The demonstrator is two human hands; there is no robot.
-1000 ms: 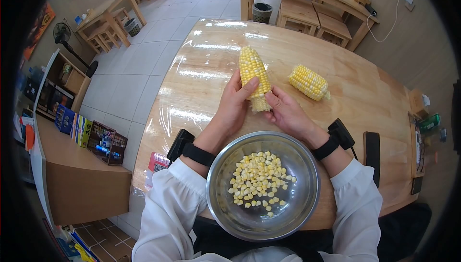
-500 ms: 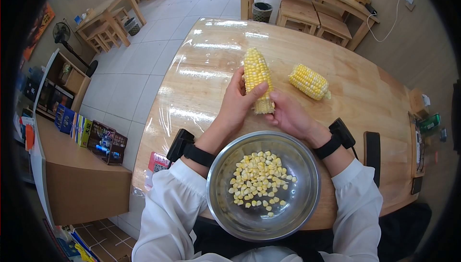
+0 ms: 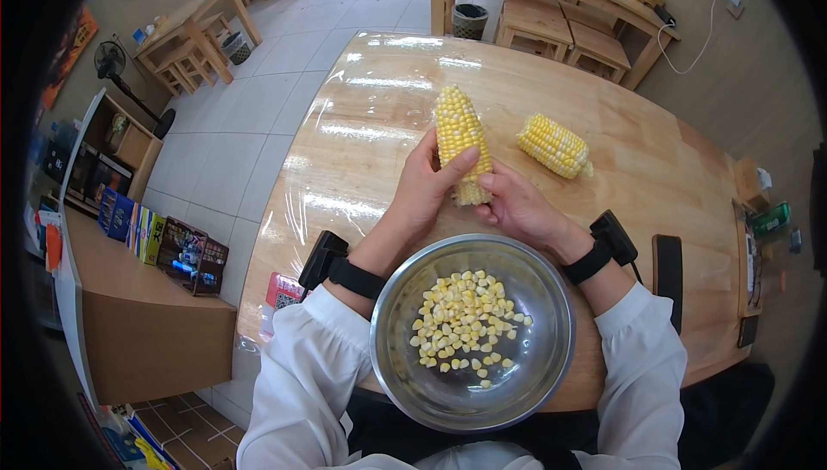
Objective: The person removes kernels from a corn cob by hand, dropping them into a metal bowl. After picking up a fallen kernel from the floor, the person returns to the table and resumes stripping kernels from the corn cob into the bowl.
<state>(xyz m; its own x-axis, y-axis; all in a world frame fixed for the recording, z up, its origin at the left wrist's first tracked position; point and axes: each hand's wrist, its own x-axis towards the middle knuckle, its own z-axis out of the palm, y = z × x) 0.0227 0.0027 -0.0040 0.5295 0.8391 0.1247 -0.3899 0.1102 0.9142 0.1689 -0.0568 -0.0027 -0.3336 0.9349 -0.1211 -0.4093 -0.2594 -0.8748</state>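
Observation:
An ear of corn (image 3: 461,130) is held tilted nearly upright above the table, its partly stripped end toward me. My left hand (image 3: 428,184) wraps its left side, thumb across the front. Around the lower right side close the fingers of my right hand (image 3: 521,205), the thumb pressing near the stripped end. Just below both hands stands a steel bowl (image 3: 538,384) with loose corn kernels (image 3: 465,315) at its bottom. A second, shorter piece of corn (image 3: 556,146) lies on the table to the right.
The wooden table (image 3: 345,168) has a shiny clear cover. A long black object (image 3: 667,285) lies right of my right forearm, and a green can (image 3: 770,218) stands at the far right. At left is a cabinet (image 3: 155,332); a pink card (image 3: 282,292) lies by my left sleeve.
My right thumb has shifted up and left onto the front of the ear of corn. The ear and my left hand have barely moved; the bowl looks the same.

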